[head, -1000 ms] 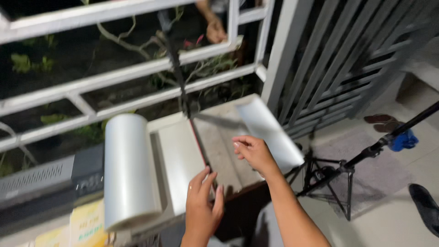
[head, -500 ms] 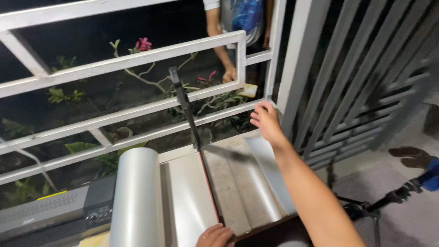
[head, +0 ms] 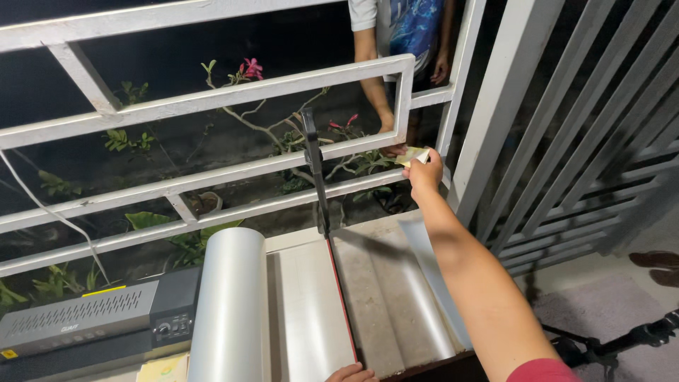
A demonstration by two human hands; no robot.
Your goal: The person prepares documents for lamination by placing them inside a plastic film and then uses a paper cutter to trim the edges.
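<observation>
My right hand (head: 425, 174) reaches far forward to the white railing (head: 212, 99) and pinches a small yellowish card (head: 411, 156). Another person's hand (head: 388, 136) outside the railing is at the card's far end. Only the knuckles of my left hand (head: 351, 373) show at the bottom edge, resting at the near end of a paper cutter (head: 304, 311). The cutter's black blade arm (head: 313, 166) stands raised, with a red line along its cutting edge.
A roll of clear film (head: 226, 304) lies left of the cutter, and a grey laminator (head: 85, 325) beyond it. A curled clear sheet (head: 431, 276) lies under my right arm. Plants grow behind the railing. A grey slatted gate (head: 587, 141) and a black tripod (head: 622, 343) are on the right.
My right hand rose from the cutter and stretched forward to the railing, where it now meets the other person's hand at the card. My view tilted upward; the left hand slid out of frame.
</observation>
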